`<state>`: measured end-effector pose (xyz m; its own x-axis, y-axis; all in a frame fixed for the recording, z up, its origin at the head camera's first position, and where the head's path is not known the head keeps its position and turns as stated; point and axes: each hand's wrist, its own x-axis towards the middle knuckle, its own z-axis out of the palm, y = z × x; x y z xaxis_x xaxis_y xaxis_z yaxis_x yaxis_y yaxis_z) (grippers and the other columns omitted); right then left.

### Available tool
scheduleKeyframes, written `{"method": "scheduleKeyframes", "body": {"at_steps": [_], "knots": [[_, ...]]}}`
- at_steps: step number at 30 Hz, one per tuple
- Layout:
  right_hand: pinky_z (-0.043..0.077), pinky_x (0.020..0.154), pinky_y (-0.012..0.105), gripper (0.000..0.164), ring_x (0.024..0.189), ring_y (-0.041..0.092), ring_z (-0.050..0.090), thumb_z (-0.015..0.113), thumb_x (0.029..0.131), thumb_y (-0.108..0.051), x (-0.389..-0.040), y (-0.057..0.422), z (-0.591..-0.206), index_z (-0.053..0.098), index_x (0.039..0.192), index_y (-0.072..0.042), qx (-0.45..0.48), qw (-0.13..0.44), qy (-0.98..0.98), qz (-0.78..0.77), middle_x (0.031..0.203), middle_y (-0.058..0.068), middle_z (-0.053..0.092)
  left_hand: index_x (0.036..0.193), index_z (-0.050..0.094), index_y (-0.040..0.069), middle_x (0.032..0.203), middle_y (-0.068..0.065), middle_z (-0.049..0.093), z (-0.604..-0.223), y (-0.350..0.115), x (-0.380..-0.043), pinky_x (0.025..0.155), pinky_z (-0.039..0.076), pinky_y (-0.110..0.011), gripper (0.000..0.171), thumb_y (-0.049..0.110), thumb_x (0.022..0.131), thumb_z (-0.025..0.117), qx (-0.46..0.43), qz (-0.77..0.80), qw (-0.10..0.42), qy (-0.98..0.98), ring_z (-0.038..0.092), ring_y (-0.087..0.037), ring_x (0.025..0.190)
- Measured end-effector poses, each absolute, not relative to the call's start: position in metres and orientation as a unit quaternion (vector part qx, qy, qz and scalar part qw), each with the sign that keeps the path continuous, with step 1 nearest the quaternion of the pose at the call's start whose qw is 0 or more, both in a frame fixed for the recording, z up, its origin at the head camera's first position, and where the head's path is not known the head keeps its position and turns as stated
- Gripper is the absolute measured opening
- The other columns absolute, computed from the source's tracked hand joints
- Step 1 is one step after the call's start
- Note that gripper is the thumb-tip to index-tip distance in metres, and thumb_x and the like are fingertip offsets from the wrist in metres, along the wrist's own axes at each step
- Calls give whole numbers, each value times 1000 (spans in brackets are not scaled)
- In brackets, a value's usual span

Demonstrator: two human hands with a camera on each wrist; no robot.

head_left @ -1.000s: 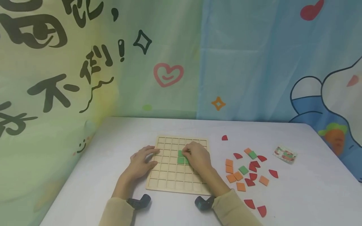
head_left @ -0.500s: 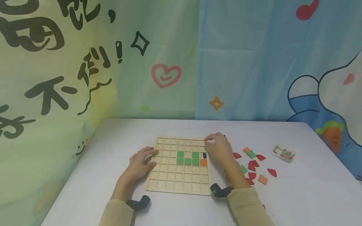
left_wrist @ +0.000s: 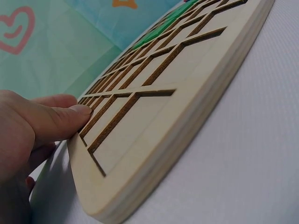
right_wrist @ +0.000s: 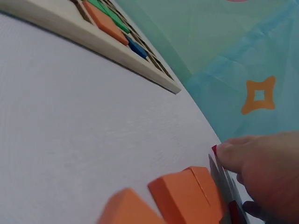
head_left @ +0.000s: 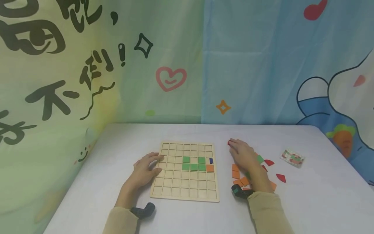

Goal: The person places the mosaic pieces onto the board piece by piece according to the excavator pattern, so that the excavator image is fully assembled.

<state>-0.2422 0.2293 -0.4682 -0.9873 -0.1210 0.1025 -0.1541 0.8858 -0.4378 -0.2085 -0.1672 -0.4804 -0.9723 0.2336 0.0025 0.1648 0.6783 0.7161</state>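
Note:
On the left edge of a wooden grid board (head_left: 187,185) rests my left hand (head_left: 146,169), with thumb and fingers spread along the rim. The left wrist view shows the thumb (left_wrist: 70,119) against that edge. Set in the board's cells are several green square tiles (head_left: 193,167), an orange square tile (head_left: 210,168) and a dark blue piece (head_left: 211,161). To the right of the board, my right hand (head_left: 243,156) pinches a red quarter-circle tile (head_left: 229,142) at its fingertips. Only a sliver of that tile shows by the thumb in the right wrist view.
Loose orange square tiles (head_left: 235,174) lie beneath and beside my right forearm, partly hidden. Some red tiles (head_left: 281,177) and a green tile (head_left: 260,159) are scattered farther right. A small patterned packet (head_left: 293,158) lies beyond them. A printed curtain (head_left: 245,65) hangs behind the table.
My right hand has left the green tile on the board and moved right to the red tile at the back. The left hand has stayed on the board's edge.

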Motion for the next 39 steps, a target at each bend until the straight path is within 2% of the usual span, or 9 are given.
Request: {"method": "scheduleKeyframes", "body": {"at_steps": [10, 15, 17, 22, 25, 33, 39], "knots": [[32, 106, 59, 36, 127, 42, 44, 61, 91, -21, -244, 222, -469, 62, 122, -3, 50, 65, -970, 230, 134, 18, 54, 132, 55, 20, 149, -8, 40, -477, -170, -206, 113, 2, -60, 47, 23, 86, 67, 110, 388, 46, 914, 26, -33, 143], [28, 109, 61, 46, 135, 41, 35, 60, 93, -26, -242, 219, -470, 53, 134, -7, 35, 31, -979, 201, 144, 17, 44, 131, 55, 20, 148, -8, 41, -478, -171, -206, 113, 4, -60, 47, 23, 86, 67, 115, 387, 41, 914, 27, -33, 142], [27, 109, 61, 46, 135, 41, 35, 59, 93, -25, -241, 218, -471, 52, 135, -8, 32, 24, -980, 197, 145, 17, 44, 131, 56, 19, 148, -8, 41, -479, -170, -207, 113, 4, -59, 47, 23, 86, 67, 117, 388, 41, 913, 28, -33, 142], [35, 105, 58, 29, 125, 40, 46, 63, 91, -18, -241, 220, -474, 65, 118, -9, 22, 55, -970, 236, 129, 16, 57, 131, 56, 21, 149, -8, 41, -480, -169, -208, 113, 3, -60, 47, 24, 86, 68, 114, 387, 42, 914, 28, -32, 142], [38, 103, 56, 24, 120, 38, 50, 65, 89, -16, -241, 220, -474, 67, 113, -10, 19, 66, -968, 241, 121, 14, 61, 131, 55, 21, 149, -8, 41, -480, -168, -208, 112, 3, -60, 47, 24, 86, 67, 116, 388, 41, 913, 27, -32, 142], [45, 96, 53, 26, 110, 35, 54, 66, 89, -16, -239, 218, -468, 65, 114, -9, 2, 58, -967, 250, 113, 15, 60, 131, 56, 20, 148, -8, 41, -479, -167, -209, 112, 5, -60, 46, 23, 86, 67, 119, 388, 38, 913, 28, -33, 141], [48, 95, 50, 21, 108, 30, 58, 64, 91, -16, -237, 208, -458, 70, 111, -13, 19, 54, -959, 278, 110, 10, 66, 131, 55, 20, 148, -8, 41, -478, -168, -208, 112, 5, -60, 46, 24, 87, 67, 118, 386, 40, 914, 28, -32, 142]]}}
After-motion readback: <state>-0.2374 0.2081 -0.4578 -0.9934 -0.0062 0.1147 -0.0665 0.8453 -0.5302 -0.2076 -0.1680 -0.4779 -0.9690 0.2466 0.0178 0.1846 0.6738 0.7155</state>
